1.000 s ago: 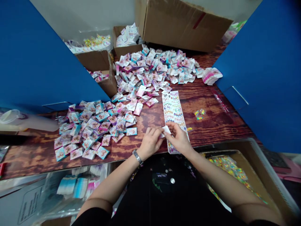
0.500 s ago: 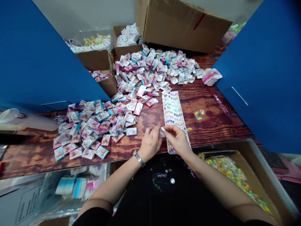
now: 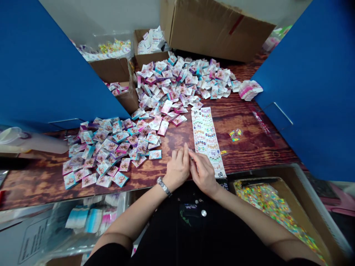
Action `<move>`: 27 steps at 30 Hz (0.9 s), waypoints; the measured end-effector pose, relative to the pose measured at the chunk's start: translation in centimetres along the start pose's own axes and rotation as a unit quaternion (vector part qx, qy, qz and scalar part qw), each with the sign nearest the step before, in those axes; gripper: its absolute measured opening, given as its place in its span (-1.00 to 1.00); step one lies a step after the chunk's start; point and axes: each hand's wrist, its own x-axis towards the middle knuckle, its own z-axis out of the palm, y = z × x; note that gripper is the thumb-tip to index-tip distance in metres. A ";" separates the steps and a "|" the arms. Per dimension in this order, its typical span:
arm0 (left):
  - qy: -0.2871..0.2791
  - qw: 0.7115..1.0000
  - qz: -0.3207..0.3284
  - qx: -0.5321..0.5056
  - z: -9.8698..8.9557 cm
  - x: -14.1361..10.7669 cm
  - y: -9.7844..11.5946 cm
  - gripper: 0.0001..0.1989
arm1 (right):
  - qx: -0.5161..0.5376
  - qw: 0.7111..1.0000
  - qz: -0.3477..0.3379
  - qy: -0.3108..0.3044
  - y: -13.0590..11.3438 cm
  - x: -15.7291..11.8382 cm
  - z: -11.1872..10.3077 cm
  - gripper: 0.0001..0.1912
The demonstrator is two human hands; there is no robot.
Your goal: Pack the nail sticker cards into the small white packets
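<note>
The left hand [image 3: 177, 168] and right hand [image 3: 203, 173] meet over the near edge of the table [image 3: 255, 155], close to the body, presumably to steady fine fingertip work. The left fingers lie together, slightly bent; the right ones curl inward, thumb and forefinger nearly closed against the left. A speck shows at that meeting point, but the fingers cover it, so I cannot tell what, if anything, either hand grips.

The sheet [image 3: 203, 132] lies flat at one o'clock from the hands, partly behind the right one; whether they touch is unclear. It seems set there for short reach, as do the packets [image 3: 235, 135] at two o'clock. More packets fill a carton [image 3: 301, 208] at four o'clock, below table level, perhaps to save surface.

The far heap [image 3: 181, 77] of boxes, many with raised flaps, spreads at twelve o'clock; the near heap [image 3: 109, 146], mostly closed boxes, at nine, perhaps grouped by that difference.
</note>
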 end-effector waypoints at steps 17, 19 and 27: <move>0.062 0.991 -0.101 0.059 -7.1 0.4 -7.3 -0.41 | -0.200 0.933 -0.037 -0.297 15.3 6.5 -3.7 -0.31; 0.047 0.995 -0.075 -0.050 -5.3 0.3 -5.4 -0.48 | -0.208 0.930 -0.054 -0.299 15.2 6.6 -3.1 -0.39; -0.253 0.601 -0.344 -0.676 0.0 0.3 0.9 -0.45 | -0.092 0.971 -0.073 -0.209 9.7 4.9 -4.8 -0.77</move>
